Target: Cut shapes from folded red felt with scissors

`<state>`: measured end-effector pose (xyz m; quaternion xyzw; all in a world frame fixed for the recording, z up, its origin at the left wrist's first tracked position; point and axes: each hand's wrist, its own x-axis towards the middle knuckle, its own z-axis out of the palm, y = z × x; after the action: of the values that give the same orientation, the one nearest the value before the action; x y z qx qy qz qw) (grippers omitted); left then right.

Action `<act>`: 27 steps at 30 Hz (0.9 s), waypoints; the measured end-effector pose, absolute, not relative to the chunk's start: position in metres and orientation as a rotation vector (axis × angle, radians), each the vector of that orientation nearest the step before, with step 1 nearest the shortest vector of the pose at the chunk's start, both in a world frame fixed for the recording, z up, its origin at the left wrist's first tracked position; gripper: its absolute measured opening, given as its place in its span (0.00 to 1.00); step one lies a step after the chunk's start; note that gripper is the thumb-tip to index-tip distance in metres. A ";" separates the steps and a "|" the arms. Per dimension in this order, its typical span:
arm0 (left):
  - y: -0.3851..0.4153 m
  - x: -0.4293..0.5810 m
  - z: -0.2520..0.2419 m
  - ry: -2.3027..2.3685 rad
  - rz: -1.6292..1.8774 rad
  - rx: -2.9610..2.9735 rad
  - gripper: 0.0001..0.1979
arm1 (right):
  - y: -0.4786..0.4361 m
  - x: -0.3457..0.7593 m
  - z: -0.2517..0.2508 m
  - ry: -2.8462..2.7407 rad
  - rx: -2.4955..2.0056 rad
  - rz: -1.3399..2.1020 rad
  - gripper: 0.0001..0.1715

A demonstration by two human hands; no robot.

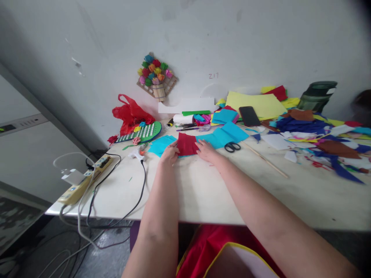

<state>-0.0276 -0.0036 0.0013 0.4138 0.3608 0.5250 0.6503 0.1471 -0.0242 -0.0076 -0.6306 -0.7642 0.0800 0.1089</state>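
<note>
A red sheet of crepe-like paper [187, 145] lies on top of a long turquoise paper strip [228, 134], whose left part [161, 145] shows beyond my left hand. At the red sheet's left edge, my left hand [170, 153] has its fingers closed on the paper. My right hand [206, 151] rests on the right edge, fingers stretched out and lying flat over red and turquoise paper. Just right of that hand are black-handled scissors [232, 147]; their blades are not visible. A white hot glue gun [137, 154] lies left of my left hand.
A power strip [87, 180] with cables runs along the table's left side. A thin wooden stick [268, 161], a phone [249, 116] and heaped paper scraps [313, 135] lie to the right. At the back are a red plastic bag [130, 116] and a green bottle [317, 96].
</note>
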 end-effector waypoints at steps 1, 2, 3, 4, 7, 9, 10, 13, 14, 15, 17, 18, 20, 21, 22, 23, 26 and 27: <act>-0.004 -0.028 0.001 0.820 1.188 0.938 0.35 | -0.024 0.147 -0.008 -2.245 -1.852 0.231 0.31; -0.004 -0.028 0.002 0.814 1.182 0.937 0.35 | -0.024 0.147 -0.008 -2.243 -1.849 0.230 0.31; -0.004 -0.028 0.002 0.806 1.177 0.938 0.34 | -0.024 0.147 -0.008 -2.242 -1.847 0.232 0.31; -0.005 -0.028 0.003 0.795 1.171 0.941 0.34 | -0.024 0.147 -0.008 -2.242 -1.844 0.236 0.31; -0.007 -0.027 0.005 0.783 1.163 0.954 0.33 | -0.023 0.148 -0.008 -2.245 -1.843 0.247 0.31; -0.009 -0.026 0.007 0.793 1.165 0.959 0.33 | -0.022 0.148 -0.009 -2.243 -1.839 0.240 0.31; -0.009 -0.025 0.007 0.798 1.173 0.960 0.33 | -0.021 0.148 -0.009 -2.242 -1.836 0.234 0.31; -0.011 -0.025 0.009 0.799 1.198 0.963 0.33 | -0.019 0.151 -0.013 -2.244 -1.819 0.207 0.31; -0.012 -0.025 0.009 0.801 1.200 0.960 0.33 | -0.018 0.152 -0.014 -2.246 -1.810 0.200 0.31; -0.012 -0.025 0.009 0.803 1.199 0.956 0.33 | -0.017 0.153 -0.015 -2.250 -1.798 0.194 0.31; -0.012 -0.026 0.008 0.809 1.183 0.950 0.35 | -0.016 0.156 -0.016 -2.257 -1.774 0.192 0.30; -0.012 -0.026 0.008 0.811 1.176 0.949 0.35 | -0.016 0.158 -0.016 -2.259 -1.769 0.193 0.30; -0.012 -0.026 0.008 0.812 1.166 0.954 0.37 | -0.016 0.160 -0.016 -2.253 -1.776 0.190 0.29; -0.011 -0.026 0.007 0.812 1.164 0.957 0.37 | -0.016 0.161 -0.016 -2.247 -1.781 0.184 0.28; -0.011 -0.025 0.007 0.812 1.164 0.958 0.37 | -0.015 0.162 -0.017 -2.240 -1.785 0.177 0.28; -0.011 -0.025 0.007 0.811 1.167 0.959 0.38 | -0.015 0.162 -0.017 -2.232 -1.785 0.168 0.27; -0.010 -0.025 0.006 0.784 1.173 0.958 0.39 | -0.013 0.164 -0.018 -2.220 -1.767 0.149 0.26; -0.010 -0.025 0.006 0.767 1.176 0.958 0.40 | -0.012 0.165 -0.018 -2.216 -1.764 0.146 0.26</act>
<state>-0.0254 -0.0100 0.0056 0.4235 0.3388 0.5196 0.6602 0.1649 -0.0119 -0.0182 -0.6146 -0.7723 0.0510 0.1523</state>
